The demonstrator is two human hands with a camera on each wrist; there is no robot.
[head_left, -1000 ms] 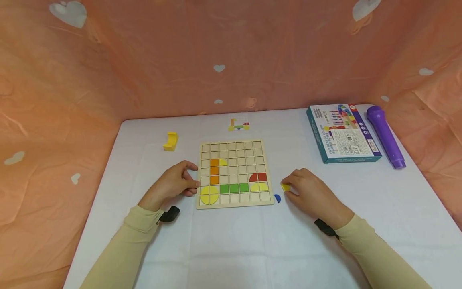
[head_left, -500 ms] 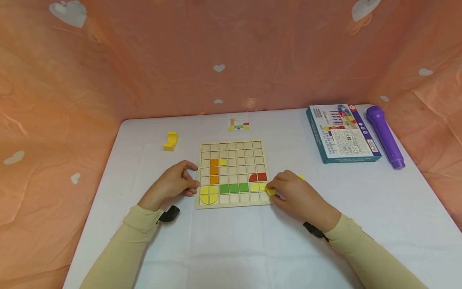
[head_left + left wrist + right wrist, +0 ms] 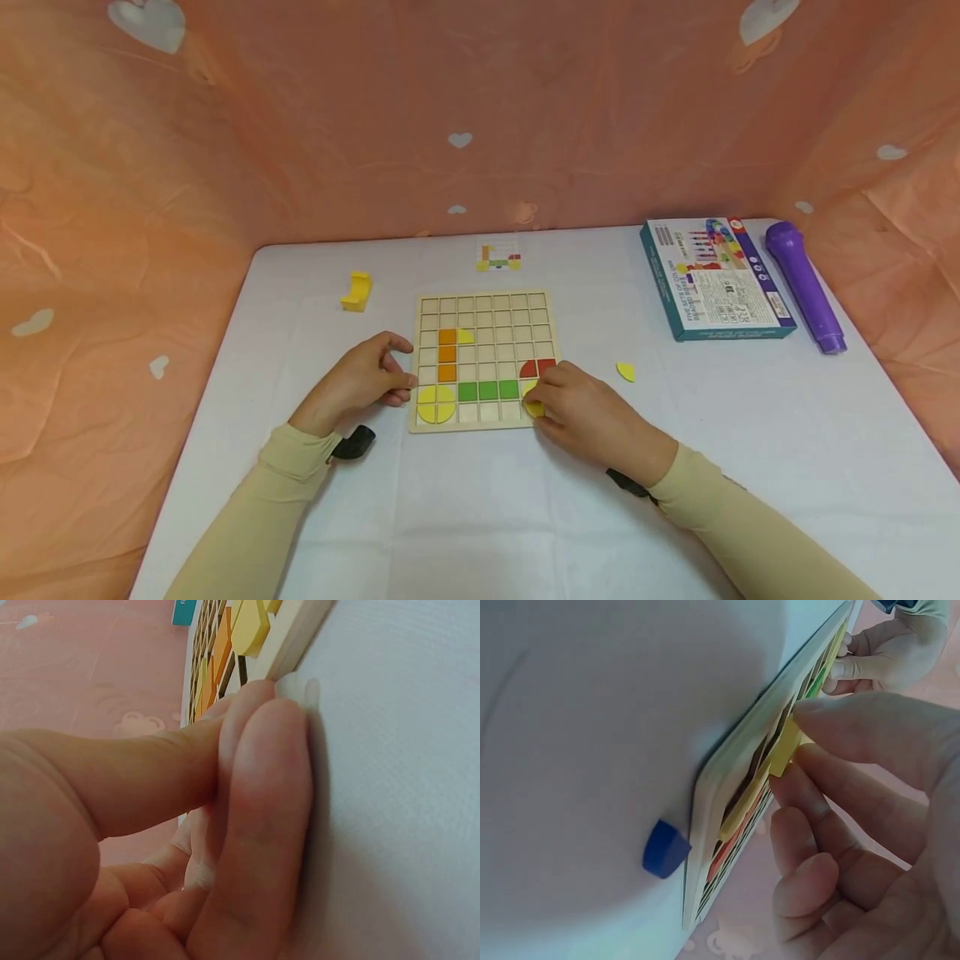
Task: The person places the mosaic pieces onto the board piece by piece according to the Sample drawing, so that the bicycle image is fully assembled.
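Observation:
In the head view a square wooden grid board (image 3: 486,319) lies mid-table with orange, green, red and yellow flat pieces in its cells. My right hand (image 3: 600,417) is over its lower right corner. Between thumb and forefinger it pinches a yellow quarter-circle piece (image 3: 784,750), as the right wrist view shows. Beside the board's edge a small blue half-round piece (image 3: 665,849) shows in that view; the head view has it hidden behind the hand. At the board's left edge my left hand (image 3: 356,379) rests, its thumb and fingers touching the rim.
A loose yellow quarter-circle (image 3: 626,372) lies right of the board. Behind the board is a small pattern card (image 3: 498,254). A yellow bracket-shaped block (image 3: 356,292) stands back left. At the back right are a flat box (image 3: 716,279) and a purple microphone-shaped object (image 3: 805,287).
My right hand has moved left from beside the board to over its lower right corner, carrying the yellow piece. The other loose yellow piece is now uncovered. My left hand has stayed put.

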